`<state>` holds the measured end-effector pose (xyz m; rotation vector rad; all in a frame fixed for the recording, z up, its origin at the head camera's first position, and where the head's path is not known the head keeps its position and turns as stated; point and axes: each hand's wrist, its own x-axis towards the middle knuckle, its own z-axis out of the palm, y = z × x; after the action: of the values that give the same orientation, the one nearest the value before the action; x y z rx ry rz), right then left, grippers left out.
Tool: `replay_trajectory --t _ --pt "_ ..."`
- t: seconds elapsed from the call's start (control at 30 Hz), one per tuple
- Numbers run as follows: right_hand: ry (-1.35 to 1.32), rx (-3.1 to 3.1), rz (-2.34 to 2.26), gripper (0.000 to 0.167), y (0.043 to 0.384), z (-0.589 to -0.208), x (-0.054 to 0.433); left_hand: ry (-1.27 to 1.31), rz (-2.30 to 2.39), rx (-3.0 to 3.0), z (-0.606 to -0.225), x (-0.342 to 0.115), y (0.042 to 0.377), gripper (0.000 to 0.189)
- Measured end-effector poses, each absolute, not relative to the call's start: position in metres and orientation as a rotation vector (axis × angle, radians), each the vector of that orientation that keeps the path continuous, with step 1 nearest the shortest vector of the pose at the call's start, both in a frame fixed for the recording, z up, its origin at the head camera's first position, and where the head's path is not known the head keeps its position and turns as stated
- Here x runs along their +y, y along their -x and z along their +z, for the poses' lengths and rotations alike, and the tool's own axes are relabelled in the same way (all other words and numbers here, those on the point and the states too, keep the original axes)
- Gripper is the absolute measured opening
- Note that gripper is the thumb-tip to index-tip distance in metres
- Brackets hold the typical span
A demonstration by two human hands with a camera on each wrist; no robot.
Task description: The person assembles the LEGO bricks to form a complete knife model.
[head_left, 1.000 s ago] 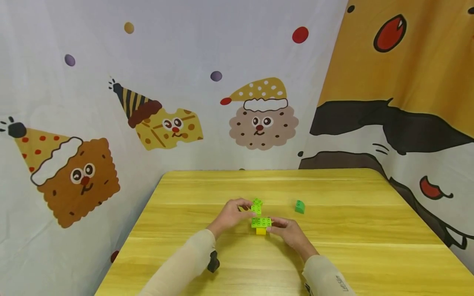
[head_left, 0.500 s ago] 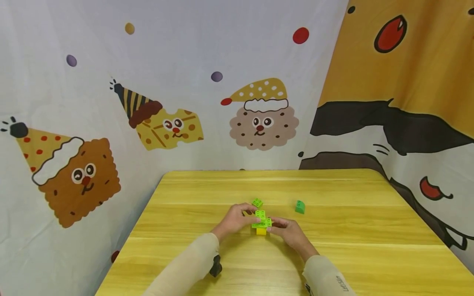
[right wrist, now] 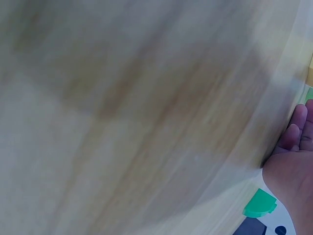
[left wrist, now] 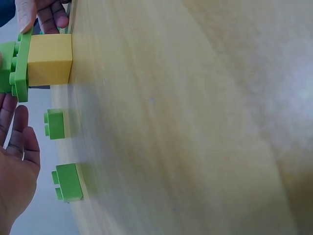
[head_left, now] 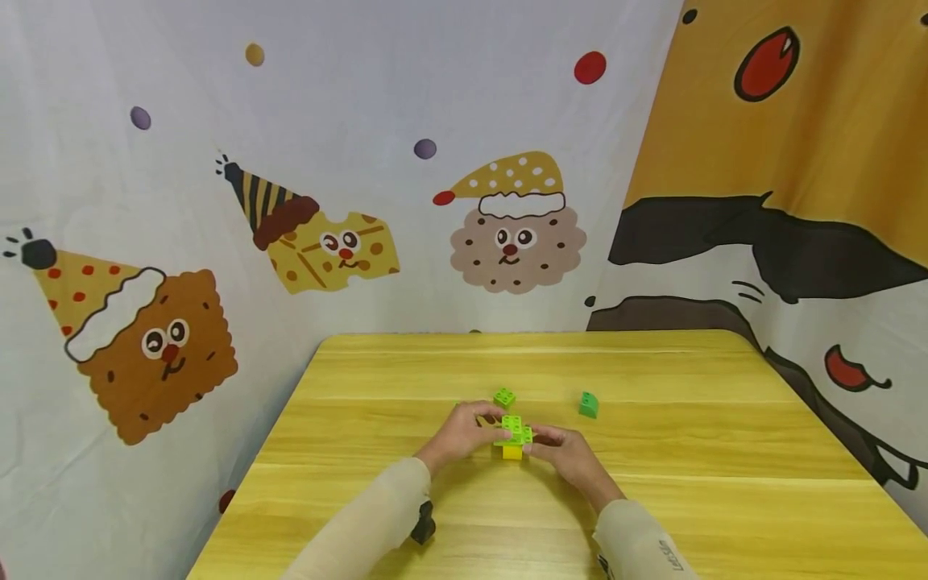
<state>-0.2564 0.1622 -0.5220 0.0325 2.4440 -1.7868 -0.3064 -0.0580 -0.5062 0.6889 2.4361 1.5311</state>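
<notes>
A yellow block [head_left: 511,453] stands upright on the table with a lime-green plate [left wrist: 20,71] across its top. On the plate's studs sits a smaller lime-green brick [head_left: 511,423]. My left hand [head_left: 464,432] pinches this brick from the left, thumb at the near side and fingers behind. From the other side, my right hand [head_left: 570,461] grips the right end of the plate between thumb and fingers. Just the yellow block's edge shows in the right wrist view, beside my right hand [right wrist: 293,161].
Behind the stack lies a lime-green studded brick [head_left: 504,397]. A darker green brick with a curved side [head_left: 588,404] is farther right. The left wrist view shows another green brick [left wrist: 69,182] near my left hand. A printed cloth [head_left: 406,314] hangs behind the wooden table [head_left: 689,387].
My left hand has moved toward me and slightly right, bringing the small lime-green brick down onto the plate. My right hand stays in place on the plate.
</notes>
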Motion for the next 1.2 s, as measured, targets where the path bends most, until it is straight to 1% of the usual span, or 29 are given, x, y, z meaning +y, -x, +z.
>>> replay_trajectory --t 0.33,0.73,0.97,1.2 --pt "-0.041 2.453 -1.793 0.042 0.2562 -0.5225 0.1609 -0.711 1.489 2.465 -0.5064 -0.0568 0.3049 0.024" --pt "-0.074 2.47 -1.767 0.042 0.2569 -0.5256 0.1615 -0.675 1.487 2.447 -0.507 -0.0567 0.3021 0.028" --pt "-0.022 2.443 -1.816 0.039 0.2578 -0.5264 0.1602 -0.685 1.458 2.446 -0.5067 -0.0574 0.3053 0.027" --pt "-0.029 2.458 -1.806 0.041 0.2579 -0.5254 0.1609 -0.722 1.435 2.457 -0.5081 -0.0558 0.3078 0.026"
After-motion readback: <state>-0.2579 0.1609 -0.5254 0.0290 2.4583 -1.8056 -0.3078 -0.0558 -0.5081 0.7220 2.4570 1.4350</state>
